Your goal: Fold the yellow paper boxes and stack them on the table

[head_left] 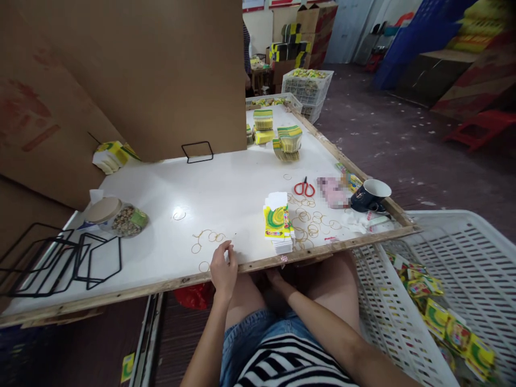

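Note:
My left hand (224,267) rests at the table's front edge, fingers loosely bent and a gap at the thumb, with nothing visible in it. Several rubber bands (206,236) lie on the white tabletop just beyond it. Below the table edge, between the thighs, is my right hand (274,277); its fingers are hidden, so what it holds cannot be seen. A stack of yellow-and-green printed packets (276,221) stands on the table to the right of my left hand. More rubber bands (313,231) are scattered beside that stack.
Red-handled scissors (305,188), a dark mug (368,195) and a clear jar (128,220) stand or lie on the table. Black wire frames (99,260) are at left. Cardboard (173,80) rises behind. Bundled packets (289,140) sit farther back. A white crate (443,220) holds packets at right.

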The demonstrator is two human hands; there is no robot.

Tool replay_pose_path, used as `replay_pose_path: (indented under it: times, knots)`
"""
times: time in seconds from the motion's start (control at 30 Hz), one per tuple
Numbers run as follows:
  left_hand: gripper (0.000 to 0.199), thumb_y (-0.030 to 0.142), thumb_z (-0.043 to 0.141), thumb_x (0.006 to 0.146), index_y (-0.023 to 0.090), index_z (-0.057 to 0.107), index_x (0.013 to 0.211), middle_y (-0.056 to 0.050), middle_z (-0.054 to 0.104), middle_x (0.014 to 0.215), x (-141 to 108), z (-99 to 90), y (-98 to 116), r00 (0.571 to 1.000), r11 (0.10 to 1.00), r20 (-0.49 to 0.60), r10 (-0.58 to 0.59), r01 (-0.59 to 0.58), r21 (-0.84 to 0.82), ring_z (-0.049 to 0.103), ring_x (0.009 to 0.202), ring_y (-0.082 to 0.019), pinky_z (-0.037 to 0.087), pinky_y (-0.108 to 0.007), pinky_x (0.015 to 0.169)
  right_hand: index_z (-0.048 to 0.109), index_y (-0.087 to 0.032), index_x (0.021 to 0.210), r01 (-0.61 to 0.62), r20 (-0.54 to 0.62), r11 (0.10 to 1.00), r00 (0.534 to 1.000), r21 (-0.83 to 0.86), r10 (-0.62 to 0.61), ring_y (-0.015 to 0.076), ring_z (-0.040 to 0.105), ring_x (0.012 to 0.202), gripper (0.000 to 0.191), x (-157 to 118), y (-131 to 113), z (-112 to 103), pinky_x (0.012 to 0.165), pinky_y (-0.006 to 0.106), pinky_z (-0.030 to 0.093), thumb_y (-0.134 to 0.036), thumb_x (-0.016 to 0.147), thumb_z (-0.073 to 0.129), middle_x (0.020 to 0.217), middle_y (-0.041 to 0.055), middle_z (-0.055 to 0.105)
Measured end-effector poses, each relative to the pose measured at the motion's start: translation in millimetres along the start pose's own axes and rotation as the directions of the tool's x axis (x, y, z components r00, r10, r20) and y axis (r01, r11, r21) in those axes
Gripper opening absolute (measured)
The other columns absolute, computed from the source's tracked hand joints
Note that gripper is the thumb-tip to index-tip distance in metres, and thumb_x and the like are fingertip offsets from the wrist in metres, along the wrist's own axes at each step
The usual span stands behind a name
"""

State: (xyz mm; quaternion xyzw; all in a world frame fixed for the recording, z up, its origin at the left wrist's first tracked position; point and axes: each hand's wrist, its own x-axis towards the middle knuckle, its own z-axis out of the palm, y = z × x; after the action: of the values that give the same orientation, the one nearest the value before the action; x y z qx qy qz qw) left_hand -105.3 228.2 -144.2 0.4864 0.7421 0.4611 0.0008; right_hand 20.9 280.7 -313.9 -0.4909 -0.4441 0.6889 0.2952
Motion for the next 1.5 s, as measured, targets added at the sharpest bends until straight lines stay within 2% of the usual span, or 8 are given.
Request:
replay_pose_path:
  times: [0.2, 0.43, 0.67, 0.87, 1.0, 1.1, 1.27, 1.5]
  knots:
    - [0.028, 0.036, 0.053, 0.089, 0.02, 0.059, 0.111, -0.008, 0.072, 0.091, 10.6, 2.2, 9.6, 0.991, 0.989, 0.118, -0.059, 0.074, -0.13, 0.069, 0.086, -0.021, 0.054, -0.037, 0.081, 0.06, -0.015, 0.111, -0.09, -0.026, 0.996, 0.996, -0.021, 0.09, 0.0172, 0.063, 0.089, 0.026, 1.6, 8.0, -11.5, 0.076, 0.035, 0.056, -0.034, 0.094, 0.058, 0.108, 0.0064, 0.063]
    - [0.054, 0.051, 0.058, 0.083, 0.015, 0.053, 0.123, -0.009, 0.07, 0.088, 30.9, 25.0, 64.3, 0.932, 0.953, 0.348, -0.107, 0.196, -0.231, 0.065, 0.07, -0.018, 0.05, -0.029, 0.063, 0.063, -0.012, 0.091, -0.081, 0.082, 0.993, 0.993, -0.087, 0.088, 0.0112, 0.06, 0.067, 0.023, -20.5, 5.0, -12.7, 0.064, 0.027, 0.052, -0.035, 0.093, 0.059, 0.081, 0.0001, 0.063]
    - [0.033, 0.047, 0.063, 0.075, 0.017, 0.061, 0.062, -0.003, 0.062, 0.058, 43.9, 35.8, 89.5, 0.883, 0.951, 0.468, -0.047, 0.182, -0.249, 0.052, 0.054, -0.014, 0.038, -0.026, 0.053, 0.057, -0.017, 0.063, -0.006, 0.098, 0.996, 0.995, -0.084, 0.015, 0.0101, 0.043, 0.041, 0.027, -57.7, -16.4, -27.4, 0.048, 0.025, 0.036, -0.035, 0.08, 0.068, 0.047, -0.0058, 0.051]
    - [0.029, 0.045, 0.058, 0.081, 0.018, 0.058, 0.071, 0.001, 0.057, 0.061, 28.3, 4.4, 107.3, 0.905, 0.934, 0.426, 0.013, 0.141, -0.328, 0.047, 0.054, -0.011, 0.036, -0.023, 0.051, 0.065, -0.019, 0.07, 0.196, 0.083, 0.98, 0.978, -0.02, -0.194, 0.0134, 0.049, 0.052, 0.031, -119.4, -83.9, -57.8, 0.054, 0.026, 0.039, -0.048, 0.08, 0.063, 0.05, -0.0027, 0.054]
    - [0.024, 0.039, 0.058, 0.086, 0.018, 0.058, 0.074, 0.0, 0.057, 0.066, 2.7, -20.0, 120.7, 0.92, 0.921, 0.375, 0.112, 0.045, -0.386, 0.05, 0.06, -0.011, 0.04, -0.022, 0.056, 0.066, -0.019, 0.083, 0.5, -0.23, 0.864, 0.848, 0.055, -0.477, 0.0145, 0.055, 0.066, 0.029, -150.6, -154.5, -81.9, 0.064, 0.026, 0.045, -0.048, 0.085, 0.06, 0.068, 0.0004, 0.06]
    - [0.023, 0.037, 0.058, 0.087, 0.018, 0.058, 0.075, 0.0, 0.056, 0.068, -12.7, -29.4, 126.9, 0.91, 0.913, 0.391, 0.135, 0.038, -0.405, 0.05, 0.061, -0.012, 0.041, -0.022, 0.057, 0.066, -0.02, 0.093, 0.522, -0.231, 0.834, 0.846, 0.181, -0.48, 0.0155, 0.06, 0.072, 0.031, -152.7, -188.5, -87.9, 0.067, 0.027, 0.05, -0.047, 0.079, 0.069, 0.081, 0.0029, 0.068]
    - [0.03, 0.046, 0.062, 0.083, 0.018, 0.059, 0.072, -0.002, 0.057, 0.068, -15.6, -32.9, 131.6, 0.841, 0.867, 0.529, 0.115, 0.174, -0.467, 0.054, 0.063, -0.013, 0.045, -0.023, 0.058, 0.067, -0.019, 0.084, 0.473, -0.193, 0.836, 0.88, 0.277, -0.434, 0.0173, 0.064, 0.074, 0.033, -143.2, -191.6, -82.2, 0.07, 0.03, 0.052, -0.048, 0.071, 0.076, 0.082, 0.0044, 0.072]
    - [0.064, 0.074, 0.064, 0.066, 0.018, 0.071, 0.096, -0.01, 0.072, 0.083, -6.7, -15.4, 123.4, 0.736, 0.623, 0.671, 0.087, 0.486, -0.613, 0.068, 0.084, -0.028, 0.056, -0.036, 0.069, 0.068, -0.02, 0.076, 0.358, -0.031, 0.847, 0.926, 0.393, -0.377, 0.0154, 0.063, 0.07, 0.032, -142.4, -179.4, -73.3, 0.068, 0.028, 0.051, -0.047, 0.066, 0.081, 0.074, 0.0018, 0.071]
